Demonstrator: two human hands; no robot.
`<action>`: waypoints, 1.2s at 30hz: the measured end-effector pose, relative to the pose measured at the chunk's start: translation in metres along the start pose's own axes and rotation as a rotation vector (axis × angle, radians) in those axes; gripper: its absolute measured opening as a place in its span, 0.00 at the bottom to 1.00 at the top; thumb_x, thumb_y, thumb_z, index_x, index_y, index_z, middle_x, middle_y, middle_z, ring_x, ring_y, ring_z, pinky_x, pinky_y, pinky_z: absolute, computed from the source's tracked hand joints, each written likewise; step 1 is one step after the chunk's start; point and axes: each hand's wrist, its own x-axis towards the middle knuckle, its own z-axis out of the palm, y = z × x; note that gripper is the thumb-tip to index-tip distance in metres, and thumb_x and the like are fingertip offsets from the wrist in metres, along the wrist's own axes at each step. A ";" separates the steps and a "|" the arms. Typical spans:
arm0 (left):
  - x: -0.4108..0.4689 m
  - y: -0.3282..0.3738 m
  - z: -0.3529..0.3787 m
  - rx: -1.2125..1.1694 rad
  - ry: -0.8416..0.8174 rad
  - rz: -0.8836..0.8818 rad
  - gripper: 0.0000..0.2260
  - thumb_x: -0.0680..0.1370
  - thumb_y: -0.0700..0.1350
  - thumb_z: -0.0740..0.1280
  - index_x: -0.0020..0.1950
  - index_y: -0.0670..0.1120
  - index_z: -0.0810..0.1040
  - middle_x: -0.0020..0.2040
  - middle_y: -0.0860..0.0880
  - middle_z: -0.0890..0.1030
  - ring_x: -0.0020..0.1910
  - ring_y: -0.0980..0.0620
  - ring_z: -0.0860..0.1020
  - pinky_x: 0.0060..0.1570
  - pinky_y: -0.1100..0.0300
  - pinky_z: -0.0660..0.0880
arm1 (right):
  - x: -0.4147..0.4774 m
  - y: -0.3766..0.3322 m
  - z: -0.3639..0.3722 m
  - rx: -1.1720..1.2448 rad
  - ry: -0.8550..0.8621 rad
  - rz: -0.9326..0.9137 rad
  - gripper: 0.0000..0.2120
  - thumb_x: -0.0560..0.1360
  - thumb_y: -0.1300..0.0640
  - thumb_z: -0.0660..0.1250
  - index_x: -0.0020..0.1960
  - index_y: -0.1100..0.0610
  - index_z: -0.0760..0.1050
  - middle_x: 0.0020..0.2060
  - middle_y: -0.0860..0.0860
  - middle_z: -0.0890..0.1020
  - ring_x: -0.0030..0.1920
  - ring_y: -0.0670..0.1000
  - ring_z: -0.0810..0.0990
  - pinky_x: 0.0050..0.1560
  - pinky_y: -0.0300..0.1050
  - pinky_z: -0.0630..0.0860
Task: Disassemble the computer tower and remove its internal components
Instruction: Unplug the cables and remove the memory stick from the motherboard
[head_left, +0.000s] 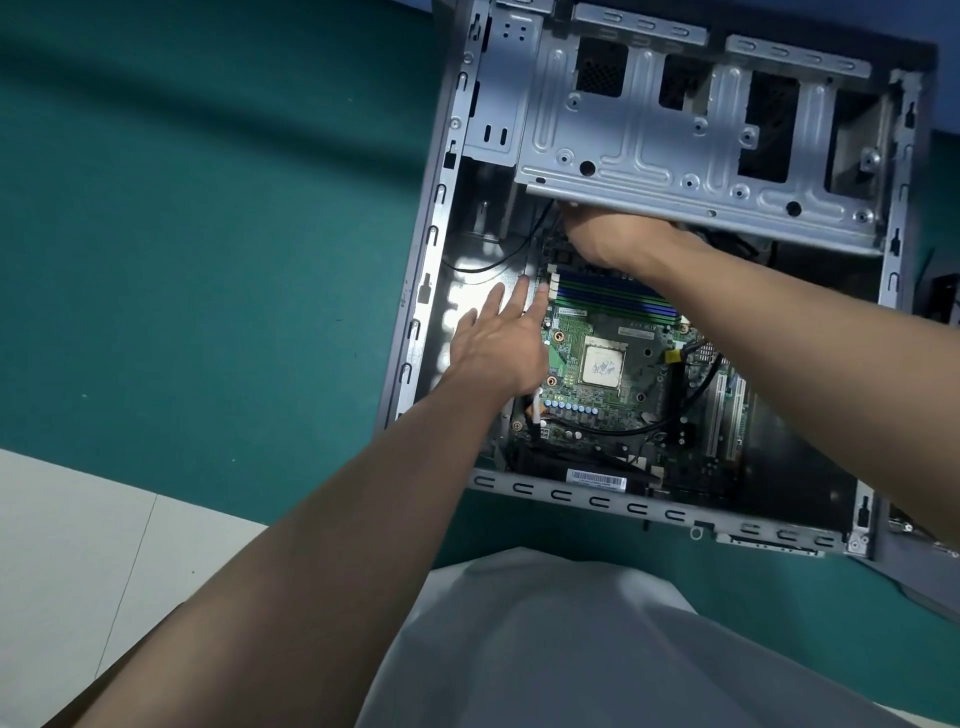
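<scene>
"What colour is the surface (208, 208)?"

"Plain deep teal. The floor (78, 545) beside it is off-white tile."

"And the case (415, 332)?"

"Dull grey metal. The drive cage (649, 156) is a paler silver with dark cut-outs."

"The motherboard (597, 415)?"

"Green. Its memory slots (613, 293) run in blue and green stripes. The processor (602, 366) is silver, the row of capacitors (571, 406) pale blue, the plug (674, 356) yellow, the cable (698, 397) black."

"Any labels?"

"A white sticker (596, 478) with a black barcode."

"The garment (571, 649)?"

"White."

the right hand (613, 241) hides its fingers under the drive cage (691, 156).
</scene>
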 end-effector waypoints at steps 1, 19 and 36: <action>0.000 0.000 0.000 0.000 0.000 0.002 0.31 0.83 0.49 0.57 0.79 0.51 0.40 0.79 0.50 0.39 0.78 0.48 0.41 0.75 0.46 0.45 | 0.001 -0.001 0.000 -0.004 0.030 -0.011 0.14 0.82 0.57 0.52 0.38 0.52 0.65 0.31 0.43 0.66 0.30 0.42 0.65 0.29 0.35 0.59; 0.002 0.000 0.002 -0.029 0.012 0.009 0.32 0.82 0.49 0.58 0.79 0.51 0.41 0.79 0.50 0.40 0.78 0.48 0.42 0.74 0.46 0.45 | -0.008 0.000 -0.006 -0.089 -0.163 0.043 0.09 0.82 0.57 0.50 0.45 0.50 0.64 0.55 0.60 0.75 0.37 0.46 0.69 0.37 0.36 0.64; 0.002 0.001 0.003 -0.069 0.000 -0.014 0.34 0.82 0.44 0.60 0.79 0.53 0.40 0.78 0.52 0.38 0.77 0.49 0.39 0.75 0.45 0.43 | -0.006 -0.006 -0.002 -0.053 -0.009 0.000 0.13 0.83 0.56 0.49 0.45 0.56 0.69 0.35 0.50 0.72 0.34 0.50 0.72 0.45 0.48 0.73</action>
